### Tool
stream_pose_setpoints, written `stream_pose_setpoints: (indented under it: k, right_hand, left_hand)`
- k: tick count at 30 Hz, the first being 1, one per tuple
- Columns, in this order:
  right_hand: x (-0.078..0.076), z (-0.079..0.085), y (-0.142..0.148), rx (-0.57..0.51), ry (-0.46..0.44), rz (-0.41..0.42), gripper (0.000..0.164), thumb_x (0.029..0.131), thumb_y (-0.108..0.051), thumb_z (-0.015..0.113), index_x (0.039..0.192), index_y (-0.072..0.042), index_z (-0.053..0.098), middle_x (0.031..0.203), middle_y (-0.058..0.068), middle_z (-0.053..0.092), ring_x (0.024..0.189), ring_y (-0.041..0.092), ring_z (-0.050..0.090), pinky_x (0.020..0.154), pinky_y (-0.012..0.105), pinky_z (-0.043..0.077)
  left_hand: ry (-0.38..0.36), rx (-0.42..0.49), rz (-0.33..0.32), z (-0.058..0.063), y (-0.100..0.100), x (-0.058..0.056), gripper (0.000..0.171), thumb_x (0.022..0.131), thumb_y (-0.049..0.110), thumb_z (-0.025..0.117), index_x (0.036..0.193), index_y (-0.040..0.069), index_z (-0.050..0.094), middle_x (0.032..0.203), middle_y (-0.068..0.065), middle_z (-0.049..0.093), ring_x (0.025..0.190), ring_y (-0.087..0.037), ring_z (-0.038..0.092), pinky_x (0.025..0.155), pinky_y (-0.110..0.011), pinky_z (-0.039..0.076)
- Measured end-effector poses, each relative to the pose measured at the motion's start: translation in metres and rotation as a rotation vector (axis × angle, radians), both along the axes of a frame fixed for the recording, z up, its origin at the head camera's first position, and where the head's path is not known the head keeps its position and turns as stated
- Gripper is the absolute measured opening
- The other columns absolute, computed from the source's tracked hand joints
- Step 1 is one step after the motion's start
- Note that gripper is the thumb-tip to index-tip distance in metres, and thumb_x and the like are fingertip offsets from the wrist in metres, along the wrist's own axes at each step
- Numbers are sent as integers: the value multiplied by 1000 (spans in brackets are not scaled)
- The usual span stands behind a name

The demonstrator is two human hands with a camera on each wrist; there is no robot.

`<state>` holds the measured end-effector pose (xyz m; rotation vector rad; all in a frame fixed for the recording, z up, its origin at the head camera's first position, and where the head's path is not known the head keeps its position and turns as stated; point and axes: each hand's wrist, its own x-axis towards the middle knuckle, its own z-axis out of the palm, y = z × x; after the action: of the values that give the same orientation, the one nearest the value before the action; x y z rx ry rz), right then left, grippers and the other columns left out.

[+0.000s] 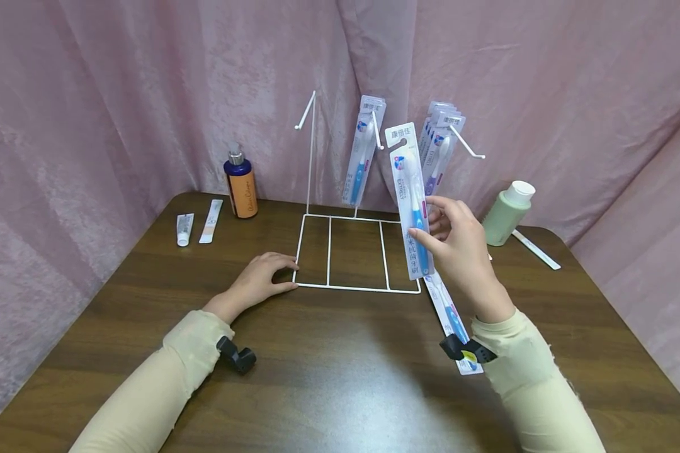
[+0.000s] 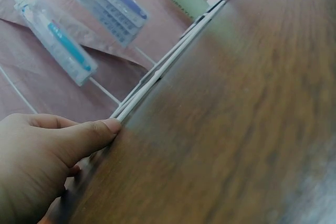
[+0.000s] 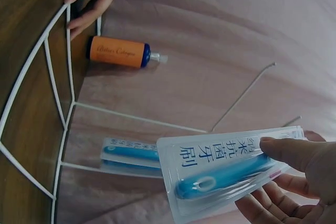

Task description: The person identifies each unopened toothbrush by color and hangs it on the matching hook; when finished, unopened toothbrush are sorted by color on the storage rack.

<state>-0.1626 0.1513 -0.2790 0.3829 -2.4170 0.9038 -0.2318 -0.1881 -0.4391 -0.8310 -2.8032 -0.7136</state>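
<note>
A white wire display rack [image 1: 340, 287] with upright hooks stands on the table. My left hand [image 1: 257, 280] holds its front left corner, thumb and fingertips at the base wire, as the left wrist view also shows. My right hand [image 1: 461, 245] pinches a packaged blue toothbrush [image 1: 410, 201] by its edge and lower part, thumb in front. This pack is upright, slightly tilted, before the right hook. Blue toothbrush packs [image 1: 358, 163] hang on the middle hook. Several packs with a purple toothbrush [image 1: 437, 160] in front hang on the right hook. The left hook [image 1: 305, 113] holds nothing.
Another packaged toothbrush [image 1: 444, 308] lies on the table, partly under my right wrist. An orange and blue bottle [image 1: 242, 189], a small tube [image 1: 184, 229] and a flat sachet [image 1: 210, 221] are at left. A green bottle [image 1: 504, 217] and a white strip [image 1: 536, 250] are at right.
</note>
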Motion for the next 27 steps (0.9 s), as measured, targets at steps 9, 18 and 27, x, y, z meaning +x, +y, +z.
stream_pose_setpoints:
  k: [9, 18, 27]
  right_hand:
    - [-5, -3, -12, -18, 32, 5, 51, 79, -8, 79, 124, 2, 58, 93, 16, 56, 77, 28, 63, 66, 4, 42]
    - [-13, -9, -21, 22, 80, 6, 53, 76, -10, 81, 122, 2, 59, 92, 16, 57, 77, 29, 65, 70, 38, 56]
    - [-27, -18, -28, 17, 97, 5, 53, 76, -13, 81, 123, -1, 60, 91, 17, 59, 78, 29, 64, 70, 39, 53]
  left_hand:
    - [11, 8, 0, -4, 0, -2, 39, 84, 35, 74, 115, 12, 67, 134, -9, 60, 127, -30, 50, 108, -54, 35]
    - [1, 5, -2, -1, -1, 0, 40, 84, 35, 73, 117, 13, 67, 135, -8, 59, 128, -30, 49, 109, -56, 34]
    - [1, 6, -3, -1, -1, 0, 40, 84, 35, 73, 117, 13, 67, 135, -8, 60, 128, -30, 50, 109, -54, 35]
